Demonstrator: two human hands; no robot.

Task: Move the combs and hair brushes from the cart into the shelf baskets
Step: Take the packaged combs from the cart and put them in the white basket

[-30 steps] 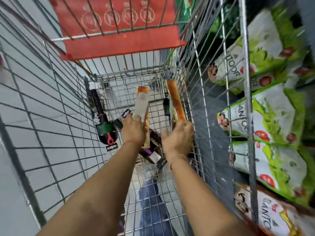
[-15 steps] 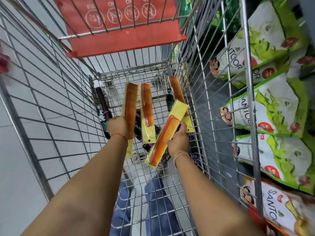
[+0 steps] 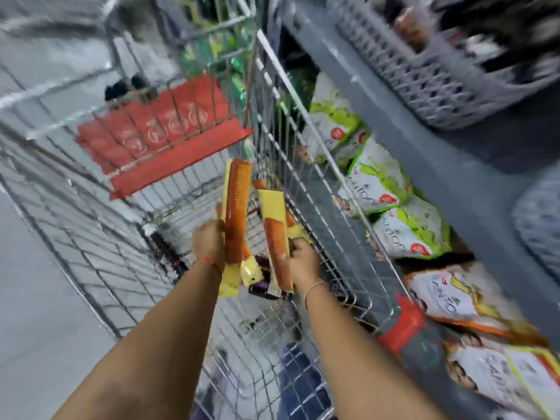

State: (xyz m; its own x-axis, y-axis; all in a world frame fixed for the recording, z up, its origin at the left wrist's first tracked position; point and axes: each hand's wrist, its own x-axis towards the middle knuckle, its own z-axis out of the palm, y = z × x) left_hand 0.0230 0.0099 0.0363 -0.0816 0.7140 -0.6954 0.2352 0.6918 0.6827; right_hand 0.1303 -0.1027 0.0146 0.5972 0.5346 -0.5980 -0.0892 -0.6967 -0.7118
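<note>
My left hand grips orange combs on yellow cards, held upright above the wire cart. Just to the right, my right hand holds more carded orange combs near the cart's right wall. Below the hands, a black round hair brush lies at the cart's left side and a purple-handled brush lies on its floor. A grey shelf basket sits on the shelf at the upper right, with dark items in it. The view is blurred.
The cart's red child seat flap stands at its far end. White and green packets fill the lower shelf to the right, behind the cart's wire wall. A second grey basket shows at the right edge. Grey floor lies to the left.
Both hands have lifted the combs higher and brought them closer together. The view has swung up and right, bringing the shelf baskets into sight.
</note>
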